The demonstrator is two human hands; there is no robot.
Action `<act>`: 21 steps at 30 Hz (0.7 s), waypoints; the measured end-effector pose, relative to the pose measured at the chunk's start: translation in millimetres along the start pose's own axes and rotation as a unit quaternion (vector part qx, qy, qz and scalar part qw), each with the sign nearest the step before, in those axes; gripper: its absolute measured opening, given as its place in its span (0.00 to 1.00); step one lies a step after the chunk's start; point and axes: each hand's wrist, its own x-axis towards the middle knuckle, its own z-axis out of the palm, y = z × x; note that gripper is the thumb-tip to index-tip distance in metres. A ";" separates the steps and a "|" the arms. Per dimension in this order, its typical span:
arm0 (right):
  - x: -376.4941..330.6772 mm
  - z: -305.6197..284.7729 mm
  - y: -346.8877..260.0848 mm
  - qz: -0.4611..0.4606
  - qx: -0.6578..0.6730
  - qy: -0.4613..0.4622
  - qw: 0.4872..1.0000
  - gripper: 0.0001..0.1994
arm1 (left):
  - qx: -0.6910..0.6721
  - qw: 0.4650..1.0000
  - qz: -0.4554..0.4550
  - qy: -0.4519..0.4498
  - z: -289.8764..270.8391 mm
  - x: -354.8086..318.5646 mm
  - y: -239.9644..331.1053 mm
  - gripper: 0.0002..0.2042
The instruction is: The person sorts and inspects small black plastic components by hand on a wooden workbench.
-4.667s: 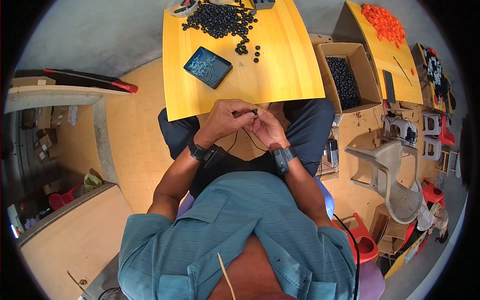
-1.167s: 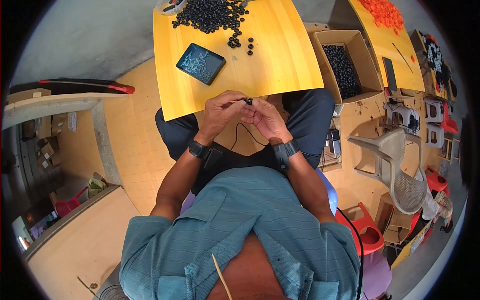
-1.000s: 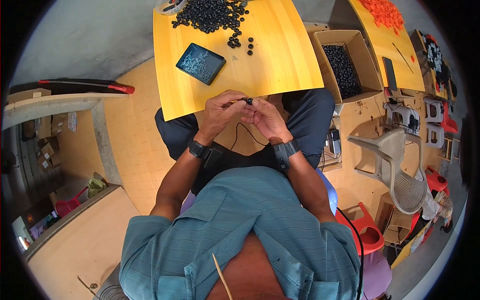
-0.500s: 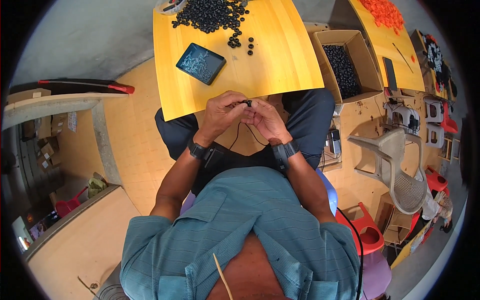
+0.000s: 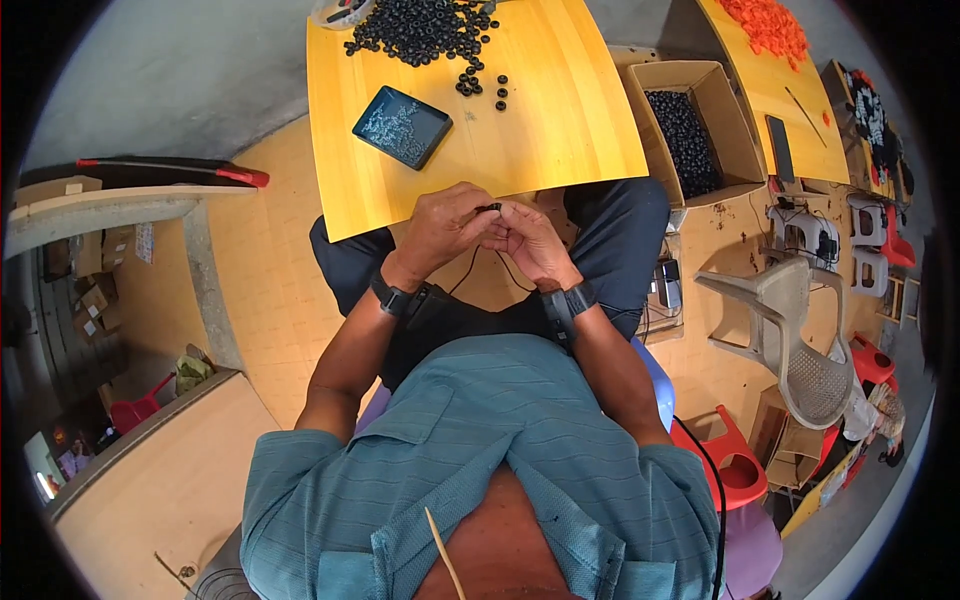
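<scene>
My left hand (image 5: 442, 228) and my right hand (image 5: 532, 240) meet fingertip to fingertip just below the near edge of the yellow table (image 5: 560, 130). Between the fingertips sits a small black ring (image 5: 489, 208), pinched by both hands. A thin black cord (image 5: 470, 268) hangs from the hands toward my lap. On the table lie a dark blue tray (image 5: 402, 126) of small pale parts and, at the far edge, a heap of black rings (image 5: 420, 24), with a few loose rings (image 5: 485, 88) beside it.
A cardboard box (image 5: 690, 130) of black rings stands right of the table. A second yellow table (image 5: 775, 70) with orange parts is farther right. A beige plastic chair (image 5: 790, 330), red stools and a red-handled tool (image 5: 170, 170) lie around.
My hands have stayed joined at the table's near edge, with only small finger movements around the black ring. Since the oldest frame the view has shifted slightly.
</scene>
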 end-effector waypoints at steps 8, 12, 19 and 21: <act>-1.0 0.6 -1.7 0.003 -0.016 -0.005 1.000 0.15 | -0.010 1.000 -0.003 -0.005 -3.2 1.4 6.6 0.07; -1.6 -0.5 -3.4 0.014 -0.015 -0.015 1.000 0.15 | 0.002 1.000 0.013 -0.021 -4.9 2.6 5.5 0.07; -1.9 5.9 -6.7 0.024 -0.050 0.024 0.998 0.15 | 0.080 0.995 0.046 -0.041 -1.5 2.1 -0.9 0.05; -1.6 7.1 -10.4 0.014 -0.101 0.027 0.994 0.15 | 0.105 0.992 0.062 -0.045 -0.8 3.9 -2.0 0.05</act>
